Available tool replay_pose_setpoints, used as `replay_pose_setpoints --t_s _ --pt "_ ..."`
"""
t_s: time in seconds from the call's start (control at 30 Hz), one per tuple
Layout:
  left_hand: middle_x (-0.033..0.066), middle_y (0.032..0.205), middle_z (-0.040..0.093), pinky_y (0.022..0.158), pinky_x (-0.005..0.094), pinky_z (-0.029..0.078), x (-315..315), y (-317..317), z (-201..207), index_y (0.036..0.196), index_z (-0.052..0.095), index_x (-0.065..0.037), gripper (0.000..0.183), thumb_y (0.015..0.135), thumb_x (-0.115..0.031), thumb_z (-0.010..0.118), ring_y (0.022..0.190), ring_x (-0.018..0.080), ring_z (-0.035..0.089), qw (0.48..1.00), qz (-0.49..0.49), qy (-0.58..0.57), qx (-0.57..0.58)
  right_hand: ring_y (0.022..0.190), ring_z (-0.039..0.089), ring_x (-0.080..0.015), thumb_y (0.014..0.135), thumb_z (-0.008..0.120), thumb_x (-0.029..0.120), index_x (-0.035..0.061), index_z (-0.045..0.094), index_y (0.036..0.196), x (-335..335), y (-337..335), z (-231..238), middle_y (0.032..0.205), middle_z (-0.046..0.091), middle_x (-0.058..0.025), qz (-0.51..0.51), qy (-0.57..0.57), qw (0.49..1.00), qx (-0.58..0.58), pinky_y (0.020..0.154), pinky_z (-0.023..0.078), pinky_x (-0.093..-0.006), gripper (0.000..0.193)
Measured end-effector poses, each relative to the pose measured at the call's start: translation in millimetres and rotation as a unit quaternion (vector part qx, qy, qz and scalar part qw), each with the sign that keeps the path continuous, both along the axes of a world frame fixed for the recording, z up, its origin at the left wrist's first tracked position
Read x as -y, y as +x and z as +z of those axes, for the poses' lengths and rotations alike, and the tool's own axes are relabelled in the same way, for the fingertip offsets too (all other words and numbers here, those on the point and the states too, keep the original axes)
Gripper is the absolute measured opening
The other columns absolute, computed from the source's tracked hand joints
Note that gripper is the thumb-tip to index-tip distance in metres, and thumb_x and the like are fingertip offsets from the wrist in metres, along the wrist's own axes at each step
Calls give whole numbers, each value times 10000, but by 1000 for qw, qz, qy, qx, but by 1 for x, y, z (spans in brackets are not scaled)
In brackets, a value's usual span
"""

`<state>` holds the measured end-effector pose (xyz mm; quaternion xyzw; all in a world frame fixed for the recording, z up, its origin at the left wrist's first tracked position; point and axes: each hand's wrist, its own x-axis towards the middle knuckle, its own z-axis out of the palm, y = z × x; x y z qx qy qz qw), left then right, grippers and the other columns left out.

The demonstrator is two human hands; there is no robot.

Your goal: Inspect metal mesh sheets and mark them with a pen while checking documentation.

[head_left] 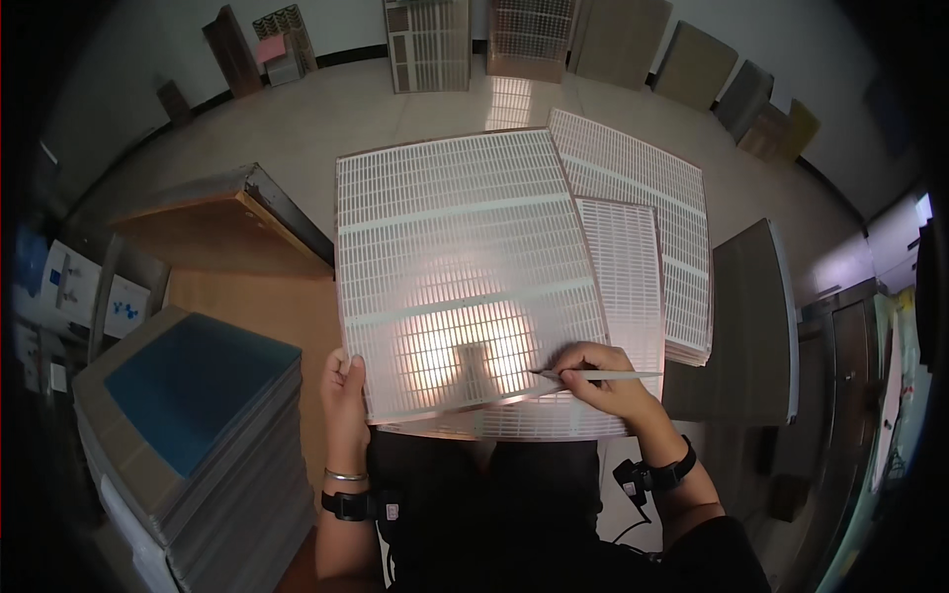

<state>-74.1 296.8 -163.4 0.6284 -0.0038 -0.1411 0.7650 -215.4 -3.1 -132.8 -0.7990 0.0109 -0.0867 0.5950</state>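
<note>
A large translucent sheet with a white grid of narrow rectangles (450,232) is tilted up in front of me, and light glows through its lower part. Its lower left edge is gripped by my left hand (344,390), thumb on the front face. My right hand (605,381) pinches a slim pen-like tool with a long pale handle (633,375); the dark tip is at the sheet's lower right, and I cannot tell if it touches. Beneath and to the right lie another gridded sheet (633,267) and a stack of similar sheets (682,212).
At left stands a tall stack of boards (232,445) with a blue sheet (203,381) on top. Behind it is a brown tilted panel (227,232). A dark grey board (746,326) stands at right. Several panels (430,49) lean against the far wall.
</note>
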Motion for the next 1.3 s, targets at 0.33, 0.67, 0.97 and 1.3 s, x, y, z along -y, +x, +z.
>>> replay_pose_setpoints --t_s 0.33,0.67,0.97,1.3 --pt "85 787 596 666 286 444 22 -9 19 986 557 40 257 963 -192 448 713 137 541 913 100 363 154 738 638 -126 783 668 59 44 588 813 6 14 -3 798 648 -40 86 -18 993 -76 668 522 -238 86" --pt "211 847 611 677 340 467 17 -4 -4 1041 562 35 244 950 -158 442 743 280 610 881 126 401 219 698 604 -104 772 650 22 34 600 777 2 20 4 771 633 -37 65 -39 994 -75 624 487 -221 52" --pt "211 854 616 683 352 468 16 -2 -12 1035 566 34 232 945 -147 453 751 290 614 886 138 378 232 686 592 -96 767 652 19 36 589 756 1 21 5 768 627 -34 71 -46 994 -76 604 474 -215 66" --pt "200 855 615 678 344 469 17 -2 -14 1032 563 35 234 944 -155 459 749 279 611 890 135 371 226 665 572 -99 766 658 39 35 581 765 3 18 -3 774 613 -41 92 -47 993 -62 578 455 -211 78"
